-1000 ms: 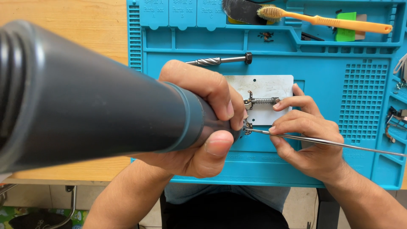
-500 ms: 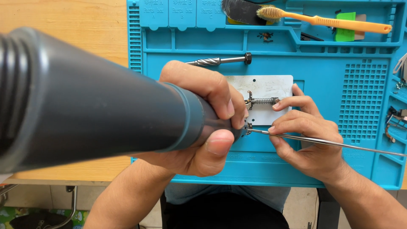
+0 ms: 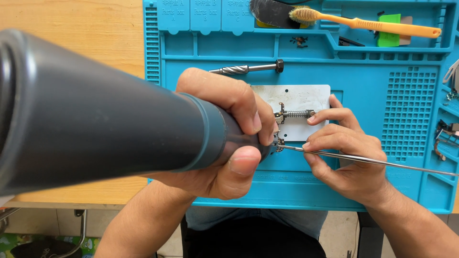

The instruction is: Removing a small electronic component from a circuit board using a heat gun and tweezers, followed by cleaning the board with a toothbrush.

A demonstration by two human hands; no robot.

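The left hand [image 3: 224, 138] wraps its fingers around a dark hot-air tool [image 3: 105, 114] aimed at the metal plate [image 3: 299, 102] on the blue mat [image 3: 382, 119] — right hand [image 3: 346, 157] fingers pinch thin tweezers [image 3: 382, 162] at the plate's edge.

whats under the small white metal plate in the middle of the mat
The white metal plate lies flat on the blue silicone work mat. The left hand, gripping the dark grey tool handle, covers its left part; anything beneath the plate is hidden.

Bright even daylight, blurred foreground
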